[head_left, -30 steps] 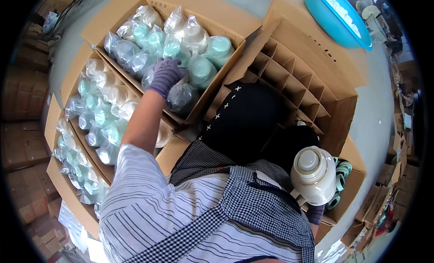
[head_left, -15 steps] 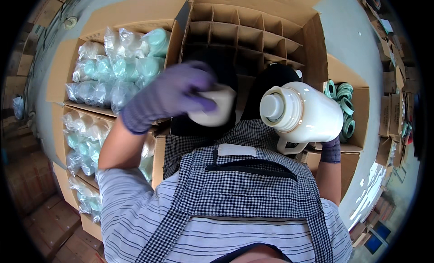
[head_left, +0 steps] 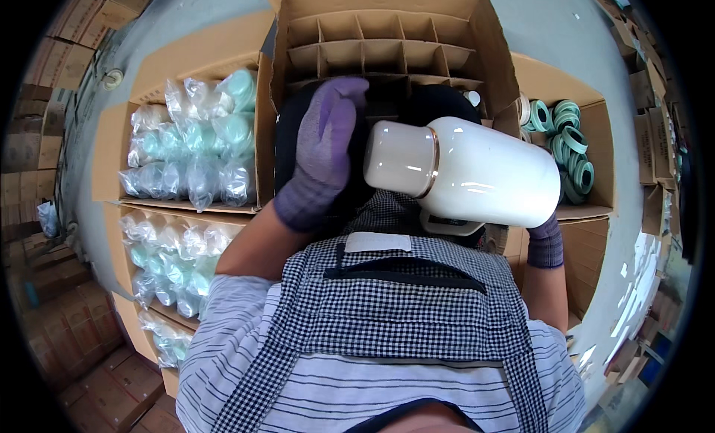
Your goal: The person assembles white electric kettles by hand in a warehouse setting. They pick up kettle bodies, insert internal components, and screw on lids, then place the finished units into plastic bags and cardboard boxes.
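A glossy white vacuum flask (head_left: pixel 495 172) lies tilted on its side across my lap, its handle (head_left: pixel 451 223) pointing toward my apron. Its pale cup-shaped lid (head_left: pixel 401 159) sits on the neck, beside a thin copper-coloured ring. My right hand (head_left: pixel 548 223), in a purple-grey glove, supports the flask by its base end; the fingers are hidden behind it. Just left of the lid, my gloved left hand (head_left: pixel 328 135) is held up with its fingers stretched out, apart from the lid and holding nothing.
Ahead stands a carton with cardboard dividers (head_left: pixel 383 57). At left, cartons hold plastic-wrapped pale and mint-green cups (head_left: pixel 201 135). The carton at right holds mint-green rings (head_left: pixel 572 139). More cartons (head_left: pixel 45 269) are stacked at far left.
The lid that my left hand held now covers the flask's neck and stopper. My left hand has let go of it. The flask has turned more level, its neck end shifting left.
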Demonstrator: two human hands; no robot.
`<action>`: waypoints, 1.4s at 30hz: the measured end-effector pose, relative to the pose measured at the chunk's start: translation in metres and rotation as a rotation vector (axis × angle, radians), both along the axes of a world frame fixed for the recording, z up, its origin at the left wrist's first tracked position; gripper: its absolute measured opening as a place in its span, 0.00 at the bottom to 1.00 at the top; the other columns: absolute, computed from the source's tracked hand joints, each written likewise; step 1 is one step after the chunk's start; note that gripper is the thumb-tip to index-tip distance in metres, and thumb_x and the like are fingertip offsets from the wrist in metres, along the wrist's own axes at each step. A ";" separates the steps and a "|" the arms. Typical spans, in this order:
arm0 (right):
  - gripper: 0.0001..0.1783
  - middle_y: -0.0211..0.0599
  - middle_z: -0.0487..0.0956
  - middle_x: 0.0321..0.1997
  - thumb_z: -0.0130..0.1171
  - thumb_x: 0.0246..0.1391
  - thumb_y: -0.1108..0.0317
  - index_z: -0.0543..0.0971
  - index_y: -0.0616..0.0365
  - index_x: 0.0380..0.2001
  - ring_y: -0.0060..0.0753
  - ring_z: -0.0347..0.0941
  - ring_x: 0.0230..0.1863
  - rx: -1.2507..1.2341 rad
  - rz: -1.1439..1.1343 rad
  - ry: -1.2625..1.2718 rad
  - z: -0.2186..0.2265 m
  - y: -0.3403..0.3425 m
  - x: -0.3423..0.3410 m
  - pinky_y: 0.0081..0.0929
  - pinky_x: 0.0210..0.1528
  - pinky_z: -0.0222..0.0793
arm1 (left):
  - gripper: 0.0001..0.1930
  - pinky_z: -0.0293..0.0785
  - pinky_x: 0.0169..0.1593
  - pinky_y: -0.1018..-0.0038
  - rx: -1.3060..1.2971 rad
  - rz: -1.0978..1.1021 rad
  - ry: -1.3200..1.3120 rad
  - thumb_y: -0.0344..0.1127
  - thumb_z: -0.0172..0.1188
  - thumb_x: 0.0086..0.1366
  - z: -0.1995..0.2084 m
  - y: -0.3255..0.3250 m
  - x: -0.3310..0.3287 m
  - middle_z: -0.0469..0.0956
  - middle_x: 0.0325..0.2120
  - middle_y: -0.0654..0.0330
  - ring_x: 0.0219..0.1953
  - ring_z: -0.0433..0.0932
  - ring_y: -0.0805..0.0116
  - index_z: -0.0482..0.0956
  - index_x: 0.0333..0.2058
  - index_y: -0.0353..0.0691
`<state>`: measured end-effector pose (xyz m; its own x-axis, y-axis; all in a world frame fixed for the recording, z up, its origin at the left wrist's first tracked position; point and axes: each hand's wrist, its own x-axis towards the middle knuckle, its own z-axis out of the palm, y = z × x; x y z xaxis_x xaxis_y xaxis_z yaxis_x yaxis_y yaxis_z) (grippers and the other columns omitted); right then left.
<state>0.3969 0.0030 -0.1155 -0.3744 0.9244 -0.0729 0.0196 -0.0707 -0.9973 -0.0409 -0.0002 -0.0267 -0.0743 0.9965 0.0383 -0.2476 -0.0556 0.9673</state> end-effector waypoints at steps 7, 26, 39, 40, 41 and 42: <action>0.33 0.44 0.71 0.68 0.55 0.67 0.61 0.60 0.58 0.71 0.40 0.69 0.67 0.143 0.057 -0.225 -0.008 0.000 -0.004 0.39 0.66 0.70 | 0.46 0.59 0.70 0.66 0.314 -0.632 0.654 0.33 0.66 0.55 0.031 -0.023 -0.034 0.66 0.64 0.47 0.67 0.66 0.58 0.54 0.70 0.31; 0.29 0.43 0.78 0.60 0.63 0.60 0.67 0.71 0.60 0.63 0.39 0.74 0.60 0.292 0.114 -0.370 0.039 0.003 -0.035 0.37 0.61 0.72 | 0.40 0.61 0.69 0.60 0.473 -0.470 0.933 0.36 0.69 0.55 0.045 -0.017 0.002 0.65 0.64 0.40 0.65 0.68 0.44 0.65 0.66 0.33; 0.15 0.32 0.80 0.28 0.50 0.66 0.60 0.79 0.59 0.37 0.16 0.72 0.22 -0.168 0.607 -0.204 0.127 0.044 -0.037 0.17 0.23 0.67 | 0.32 0.71 0.62 0.64 0.087 -0.371 0.683 0.48 0.58 0.70 -0.011 0.033 0.016 0.76 0.57 0.44 0.57 0.77 0.55 0.68 0.64 0.31; 0.14 0.35 0.81 0.31 0.52 0.65 0.60 0.79 0.59 0.38 0.20 0.74 0.24 -0.130 0.509 -0.091 0.121 0.059 -0.014 0.19 0.26 0.70 | 0.27 0.73 0.60 0.65 -0.107 -0.368 0.363 0.45 0.55 0.73 -0.025 0.033 0.010 0.77 0.56 0.48 0.55 0.78 0.57 0.69 0.63 0.32; 0.13 0.37 0.82 0.34 0.54 0.63 0.60 0.80 0.58 0.39 0.23 0.75 0.27 -0.295 0.225 0.071 0.100 0.077 0.020 0.21 0.30 0.72 | 0.25 0.74 0.59 0.65 -0.003 -0.358 0.715 0.42 0.54 0.73 -0.034 0.031 0.004 0.78 0.55 0.49 0.54 0.79 0.58 0.70 0.62 0.31; 0.13 0.39 0.83 0.37 0.56 0.62 0.60 0.80 0.58 0.40 0.26 0.77 0.30 -0.436 -0.104 0.223 0.074 0.097 0.053 0.23 0.33 0.74 | 0.24 0.75 0.57 0.65 0.060 -0.399 0.851 0.38 0.54 0.73 -0.043 0.032 -0.004 0.78 0.55 0.50 0.53 0.80 0.60 0.70 0.62 0.31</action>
<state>0.4502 0.1002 -0.0415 -0.3324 0.8587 -0.3900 -0.2199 -0.4726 -0.8534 -0.0446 0.0315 -0.0700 0.3489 0.9368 -0.0252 0.5293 -0.1748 0.8302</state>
